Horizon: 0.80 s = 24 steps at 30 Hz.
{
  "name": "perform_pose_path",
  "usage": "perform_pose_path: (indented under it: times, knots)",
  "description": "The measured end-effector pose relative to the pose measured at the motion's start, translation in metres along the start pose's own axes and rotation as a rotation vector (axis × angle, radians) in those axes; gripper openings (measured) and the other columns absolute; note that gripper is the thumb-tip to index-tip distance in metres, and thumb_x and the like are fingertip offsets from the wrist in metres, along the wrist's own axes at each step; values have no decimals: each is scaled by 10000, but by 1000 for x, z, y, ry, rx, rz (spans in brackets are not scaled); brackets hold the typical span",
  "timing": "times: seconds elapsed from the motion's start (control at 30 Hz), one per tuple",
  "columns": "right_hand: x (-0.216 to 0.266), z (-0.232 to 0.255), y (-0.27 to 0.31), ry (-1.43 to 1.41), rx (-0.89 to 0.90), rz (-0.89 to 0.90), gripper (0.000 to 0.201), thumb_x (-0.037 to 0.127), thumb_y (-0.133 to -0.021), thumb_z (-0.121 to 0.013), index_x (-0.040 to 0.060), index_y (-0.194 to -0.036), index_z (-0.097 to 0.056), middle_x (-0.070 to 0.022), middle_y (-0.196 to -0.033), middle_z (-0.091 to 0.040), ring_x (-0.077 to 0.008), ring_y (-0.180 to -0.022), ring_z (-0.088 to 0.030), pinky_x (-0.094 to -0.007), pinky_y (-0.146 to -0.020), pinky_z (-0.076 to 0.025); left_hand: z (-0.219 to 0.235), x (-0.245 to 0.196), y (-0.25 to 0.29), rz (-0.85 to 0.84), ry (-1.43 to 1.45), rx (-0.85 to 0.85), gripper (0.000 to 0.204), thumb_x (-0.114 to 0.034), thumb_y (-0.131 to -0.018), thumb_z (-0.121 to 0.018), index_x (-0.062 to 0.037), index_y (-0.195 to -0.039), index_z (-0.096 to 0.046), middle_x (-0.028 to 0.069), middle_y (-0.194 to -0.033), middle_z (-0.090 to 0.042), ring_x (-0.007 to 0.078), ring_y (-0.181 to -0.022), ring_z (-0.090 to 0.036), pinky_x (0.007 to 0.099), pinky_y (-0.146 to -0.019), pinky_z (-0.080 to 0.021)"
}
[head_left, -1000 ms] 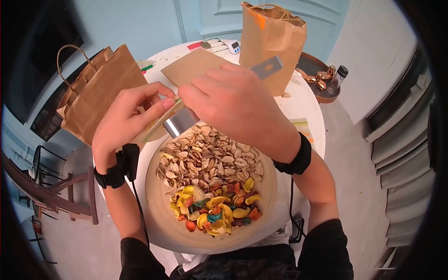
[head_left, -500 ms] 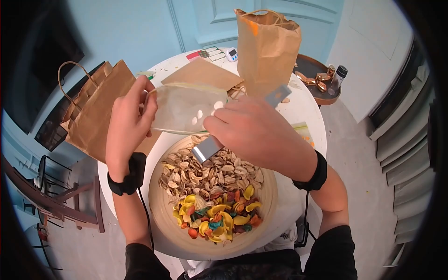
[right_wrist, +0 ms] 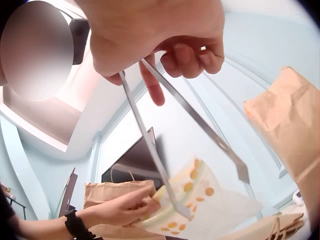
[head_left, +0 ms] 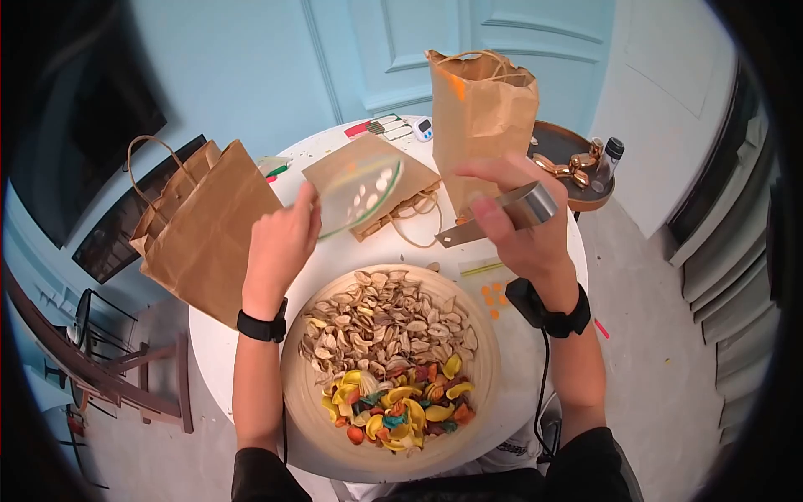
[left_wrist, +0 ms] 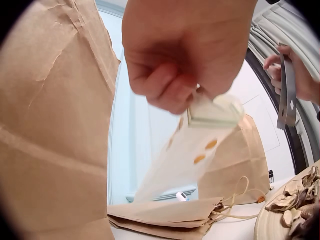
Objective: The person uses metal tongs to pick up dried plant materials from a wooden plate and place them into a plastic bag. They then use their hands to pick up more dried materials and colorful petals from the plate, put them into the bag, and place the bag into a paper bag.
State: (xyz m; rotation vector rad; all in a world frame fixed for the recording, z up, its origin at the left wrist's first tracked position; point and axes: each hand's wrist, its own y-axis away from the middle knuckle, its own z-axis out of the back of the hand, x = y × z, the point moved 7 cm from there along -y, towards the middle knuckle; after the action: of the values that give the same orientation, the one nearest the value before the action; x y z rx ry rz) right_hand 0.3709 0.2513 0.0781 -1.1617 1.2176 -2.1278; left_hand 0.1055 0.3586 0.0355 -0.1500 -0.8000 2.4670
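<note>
The right grip (right_wrist: 155, 40) holds spread metal tongs (right_wrist: 155, 150); the left grip (right_wrist: 131, 206) holds an orange-spotted bag (right_wrist: 202, 182).

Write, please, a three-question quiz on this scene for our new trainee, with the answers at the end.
1. What does the left hand hold?
A) a timer
B) a clear bag
C) a bottle
2. True or false: the metal tongs are gripping the clear bag.
3. In the bowl, which lie nearer the person: the pale pieces or the colourful pieces?

Key:
1. B
2. False; the head view shows them apart.
3. The colourful pieces.
</note>
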Motion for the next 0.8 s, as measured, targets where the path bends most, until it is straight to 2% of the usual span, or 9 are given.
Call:
perform_pose_path:
  times: [0.07,0.17,0.27,0.37,0.4,0.5,0.6,0.67,0.8]
  knots:
    - [-24,1,12,-44,7,-176,203,245,-943,-728,80,-1054,-771,-53,-628,-631,-124,-483,-550,-270,-521,-450,-12,2,3,-24,61,122,163,-168,-984,-638,-95,-1075,-523,136,-663,-663,380,-629,-660,483,-550,-497]
    - [-49,-6,17,-235,-40,-186,294,334,-998,-661,57,-953,-749,-25,-600,-621,-97,-421,-507,-258,-448,-411,-23,6,7,0,174,256,160,-181,-974,-656,-95,-1050,-544,128,-650,-664,364,-608,-658,461,-564,-492]
    - [-78,-32,36,-620,179,-663,376,389,-1026,-620,52,-867,-669,-1,-590,-595,-82,-419,-499,-243,-413,-376,-24,9,8,57,267,347,175,-199,-966,-673,-96,-1043,-554,118,-640,-662,337,-585,-653,434,-562,-479]
    - [-86,-53,55,-698,203,-890,373,388,-1026,-628,74,-833,-576,1,-585,-559,-77,-407,-498,-232,-379,-342,-24,10,6,56,298,389,187,-213,-961,-684,-100,-1047,-562,112,-631,-659,315,-575,-650,418,-557,-468]
    - [-92,-60,61,-711,245,-952,356,383,-1010,-662,78,-868,-545,3,-602,-566,-78,-420,-526,-241,-378,-363,-25,8,6,51,304,398,191,-218,-960,-687,-102,-1048,-564,110,-629,-659,309,-573,-650,414,-556,-465]
    - [-100,-66,67,-733,264,-978,375,387,-997,-673,103,-802,-522,46,-545,-406,-96,-410,-467,-258,-399,-331,-22,5,4,55,310,405,181,-219,-962,-685,-103,-1055,-581,111,-626,-656,307,-575,-649,420,-558,-462]
    - [-113,-76,78,-741,287,-997,346,359,-973,-706,96,-825,-537,42,-569,-436,-98,-421,-465,-259,-407,-330,-18,4,2,36,302,371,170,-221,-966,-680,-101,-1059,-603,112,-624,-650,309,-569,-643,415,-561,-465]
    - [-122,-78,83,-704,389,-981,315,348,-970,-701,84,-875,-559,36,-587,-467,-79,-430,-454,-242,-404,-304,-15,7,0,62,261,335,155,-227,-965,-680,-111,-1046,-617,113,-648,-668,324,-610,-665,429,-583,-493]
    - [-108,-76,76,-608,467,-965,274,323,-969,-685,71,-998,-582,27,-606,-504,-41,-439,-417,-210,-399,-247,-6,11,-2,84,254,277,146,-232,-967,-676,-114,-1039,-630,111,-663,-678,318,-625,-675,422,-592,-502]
